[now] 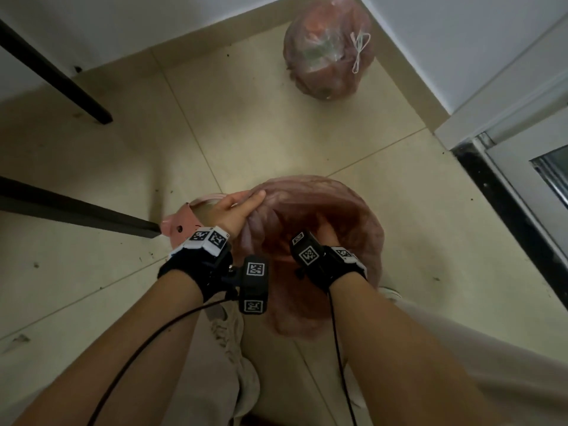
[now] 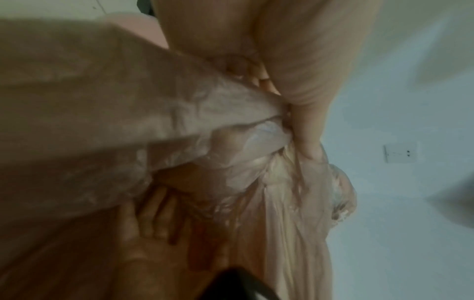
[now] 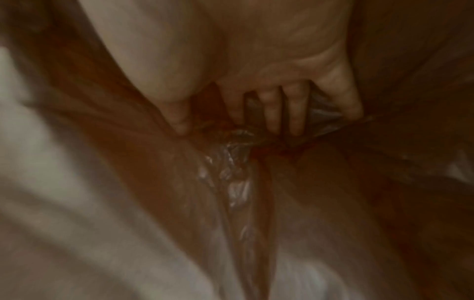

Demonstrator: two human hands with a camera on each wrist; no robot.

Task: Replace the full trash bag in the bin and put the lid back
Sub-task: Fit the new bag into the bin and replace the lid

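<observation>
Black table legs [image 1: 52, 73], wall socket [image 2: 400, 152]

Beige tile floor [image 1: 246, 133], kinda speckled with dirt; tied-off full trash bag [image 1: 327, 47] sits far right by the wall.

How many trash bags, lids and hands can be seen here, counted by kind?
Trash bags: 2, the full tied bag by the wall and the new bag in the hands
Lids: 1, the pink lid on the floor
Hands: 2, the left hand and the right hand, both holding the new bag
Total: 5
</observation>
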